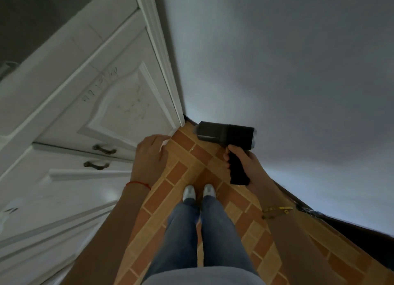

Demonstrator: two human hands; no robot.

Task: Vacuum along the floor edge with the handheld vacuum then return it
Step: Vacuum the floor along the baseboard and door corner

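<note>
The right hand [243,163] grips the black handle of the handheld vacuum [226,135], whose dark body sits above the hand, its nozzle end pointing left toward the corner where the white cabinet [70,105] meets the grey wall [277,60]. The vacuum hangs over the orange tiled floor [191,150], beside the wall. The left hand [150,154] holds nothing, fingers loosely bent, near the cabinet's lower edge. Faint scribbles mark the cabinet door; they cannot be read. 2 pale shoes [199,192] stand below the vacuum.
</note>
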